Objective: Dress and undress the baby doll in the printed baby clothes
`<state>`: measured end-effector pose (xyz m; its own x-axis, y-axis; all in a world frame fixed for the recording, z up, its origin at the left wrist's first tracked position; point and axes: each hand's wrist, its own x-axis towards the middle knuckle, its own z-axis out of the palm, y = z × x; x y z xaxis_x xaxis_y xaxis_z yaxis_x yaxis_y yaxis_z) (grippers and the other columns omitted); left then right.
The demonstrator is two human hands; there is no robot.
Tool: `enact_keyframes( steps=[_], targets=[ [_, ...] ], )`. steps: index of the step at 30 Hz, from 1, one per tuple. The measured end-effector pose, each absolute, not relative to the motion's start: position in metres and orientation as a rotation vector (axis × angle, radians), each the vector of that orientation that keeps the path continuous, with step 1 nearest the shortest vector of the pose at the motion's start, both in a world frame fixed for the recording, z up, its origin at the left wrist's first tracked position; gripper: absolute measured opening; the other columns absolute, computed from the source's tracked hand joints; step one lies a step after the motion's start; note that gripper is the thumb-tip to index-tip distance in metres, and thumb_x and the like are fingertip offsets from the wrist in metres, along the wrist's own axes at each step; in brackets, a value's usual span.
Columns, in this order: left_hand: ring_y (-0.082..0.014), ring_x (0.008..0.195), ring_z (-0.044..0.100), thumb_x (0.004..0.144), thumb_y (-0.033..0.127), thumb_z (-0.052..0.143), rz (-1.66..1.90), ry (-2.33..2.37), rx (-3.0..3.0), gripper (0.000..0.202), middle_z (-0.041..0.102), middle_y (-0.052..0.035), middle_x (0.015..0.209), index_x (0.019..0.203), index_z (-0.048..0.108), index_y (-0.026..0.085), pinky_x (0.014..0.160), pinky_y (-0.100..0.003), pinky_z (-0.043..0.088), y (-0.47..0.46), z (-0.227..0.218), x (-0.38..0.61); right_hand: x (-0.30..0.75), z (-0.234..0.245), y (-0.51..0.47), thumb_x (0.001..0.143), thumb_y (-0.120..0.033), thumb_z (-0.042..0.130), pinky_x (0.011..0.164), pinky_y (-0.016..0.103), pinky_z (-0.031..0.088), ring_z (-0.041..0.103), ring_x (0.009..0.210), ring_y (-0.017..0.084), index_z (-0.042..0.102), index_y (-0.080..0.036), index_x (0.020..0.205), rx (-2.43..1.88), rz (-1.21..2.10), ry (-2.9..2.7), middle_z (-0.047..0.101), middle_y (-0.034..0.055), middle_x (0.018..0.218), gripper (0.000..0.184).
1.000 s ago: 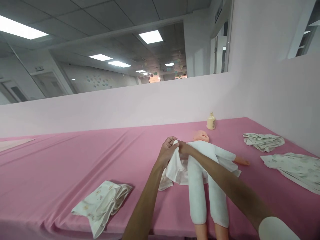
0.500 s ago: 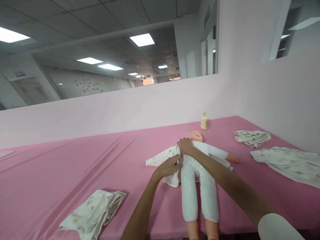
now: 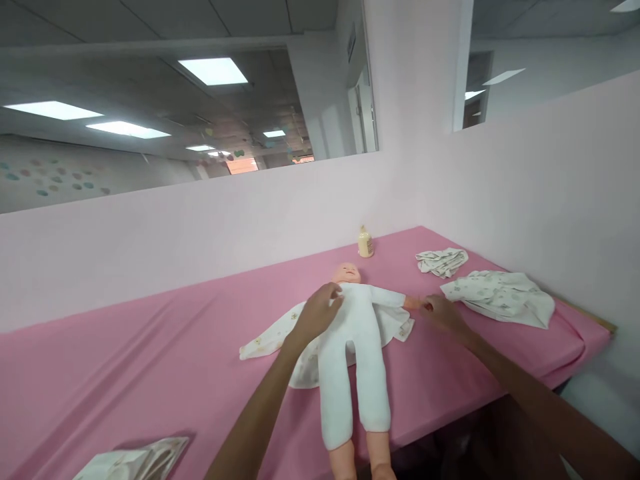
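A baby doll [image 3: 353,327] in white padded clothing lies on its back, legs toward me. Part of a white patterned baby shirt [image 3: 270,337] is spread beneath it, one sleeve stretched out to the left and another part showing on the right. My left hand [image 3: 317,312] rests at the doll's chest and shoulder on the left side, fingers curved and thumb apart. On the other side, my right hand [image 3: 444,313] has its fingers closed around the hand at the end of the doll's outstretched arm.
The pink-covered table [image 3: 150,360] meets a white wall. A pump bottle [image 3: 365,244] stands behind the doll's head. Two crumpled patterned cloths, a small one [image 3: 442,262] and a larger one [image 3: 503,299], lie right. A folded cloth [image 3: 133,461] is at the lower left.
My right hand has left the doll's chest and moved right to its outstretched hand. My left hand has shifted up from the shirt's edge to the doll's shoulder. The view has turned right.
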<state>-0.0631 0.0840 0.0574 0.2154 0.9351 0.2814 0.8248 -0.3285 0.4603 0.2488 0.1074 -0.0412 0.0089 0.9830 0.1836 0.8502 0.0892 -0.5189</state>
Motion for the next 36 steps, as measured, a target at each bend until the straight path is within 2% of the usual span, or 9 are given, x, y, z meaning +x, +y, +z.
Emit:
enact_keyframes(
  steps=[3, 6, 10, 13, 18, 25, 29, 32, 36],
  targets=[
    [-0.0270, 0.116, 0.054, 0.089, 0.035, 0.045, 0.491, 1.475, 2.539, 0.033, 0.059, -0.0113, 0.125, 0.116, 0.055, 0.020, 0.099, -0.041, 0.041, 0.123, 0.050, -0.008, 0.240, -0.054, 0.100, 0.084, -0.036, 0.053, 0.074, 0.029, 0.039, 0.059, 0.089, 0.021, 0.062, -0.017, 0.078, -1.792, 0.361, -1.998, 0.065, 0.0071, 0.092, 0.022],
    [-0.0289, 0.128, 0.046, 0.081, 0.024, 0.055, 0.116, 1.347, 2.714, 0.052, 0.050, -0.0143, 0.139, 0.132, 0.047, 0.017, 0.107, -0.040, 0.035, 0.160, 0.032, 0.038, 0.222, -0.058, 0.098, 0.086, -0.034, 0.051, 0.086, 0.035, 0.038, 0.057, 0.103, 0.026, 0.064, -0.015, 0.090, -1.795, 0.263, -2.075, 0.065, 0.0112, 0.105, 0.023],
    [-0.0353, 0.120, 0.053, 0.073, 0.029, 0.065, -0.147, 1.388, 2.718, 0.061, 0.056, -0.0171, 0.131, 0.130, 0.049, 0.019, 0.102, -0.048, 0.037, 0.181, 0.011, 0.068, 0.216, -0.057, 0.103, 0.087, -0.020, 0.046, 0.083, 0.031, 0.038, 0.060, 0.101, 0.023, 0.064, -0.016, 0.091, -1.674, 0.309, -2.210, 0.068, 0.0091, 0.104, 0.019],
    [-0.0362, 0.113, 0.056, 0.074, 0.031, 0.064, -0.151, 1.397, 2.732, 0.051, 0.060, -0.0182, 0.122, 0.122, 0.053, 0.016, 0.095, -0.046, 0.040, 0.182, 0.013, 0.064, 0.231, -0.055, 0.110, 0.085, -0.014, 0.046, 0.082, 0.030, 0.038, 0.060, 0.099, 0.022, 0.063, -0.015, 0.095, -1.662, 0.214, -2.263, 0.068, 0.0100, 0.105, 0.020],
    [-0.0290, 0.100, 0.059, 0.079, 0.028, 0.051, 0.019, 1.414, 2.711, 0.034, 0.062, -0.0121, 0.115, 0.111, 0.052, 0.019, 0.080, -0.036, 0.043, 0.175, 0.044, 0.033, 0.282, -0.036, 0.134, 0.090, -0.012, 0.041, 0.078, 0.030, 0.038, 0.059, 0.092, 0.022, 0.062, -0.014, 0.095, -1.833, -0.077, -2.166, 0.065, 0.0128, 0.099, 0.021],
    [-0.0229, 0.072, 0.057, 0.076, 0.030, 0.052, 0.259, 1.502, 2.481, 0.013, 0.061, -0.0031, 0.084, 0.085, 0.049, 0.022, 0.063, -0.031, 0.034, 0.150, 0.070, 0.018, 0.324, -0.014, 0.183, 0.093, -0.013, 0.035, 0.074, 0.033, 0.038, 0.059, 0.093, 0.027, 0.060, -0.009, 0.102, -2.043, -0.143, -1.897, 0.062, 0.0178, 0.103, 0.027],
    [-0.0260, 0.077, 0.059, 0.075, 0.029, 0.052, 0.203, 1.480, 2.493, 0.018, 0.062, -0.0068, 0.092, 0.091, 0.050, 0.021, 0.065, -0.032, 0.036, 0.149, 0.065, 0.025, 0.302, -0.023, 0.188, 0.088, -0.005, 0.036, 0.083, 0.039, 0.038, 0.058, 0.100, 0.031, 0.061, -0.006, 0.102, -2.047, -0.097, -1.903, 0.063, 0.0212, 0.105, 0.029],
    [-0.0281, 0.088, 0.060, 0.073, 0.026, 0.053, 0.272, 1.393, 2.493, 0.030, 0.063, -0.0095, 0.104, 0.103, 0.052, 0.019, 0.069, -0.033, 0.040, 0.153, 0.056, 0.029, 0.272, -0.026, 0.184, 0.085, -0.002, 0.037, 0.093, 0.042, 0.035, 0.052, 0.112, 0.032, 0.060, -0.007, 0.109, -1.941, -0.083, -1.956, 0.059, 0.0233, 0.119, 0.034],
    [-0.0259, 0.097, 0.058, 0.070, 0.018, 0.051, 0.394, 1.257, 2.455, 0.045, 0.061, -0.0088, 0.114, 0.115, 0.050, 0.020, 0.077, -0.034, 0.043, 0.153, 0.047, 0.033, 0.223, -0.025, 0.187, 0.087, -0.017, 0.049, 0.092, 0.031, 0.040, 0.056, 0.109, 0.023, 0.060, -0.018, 0.118, -1.706, 0.079, -2.119, 0.062, 0.0104, 0.122, 0.033]
  ],
)
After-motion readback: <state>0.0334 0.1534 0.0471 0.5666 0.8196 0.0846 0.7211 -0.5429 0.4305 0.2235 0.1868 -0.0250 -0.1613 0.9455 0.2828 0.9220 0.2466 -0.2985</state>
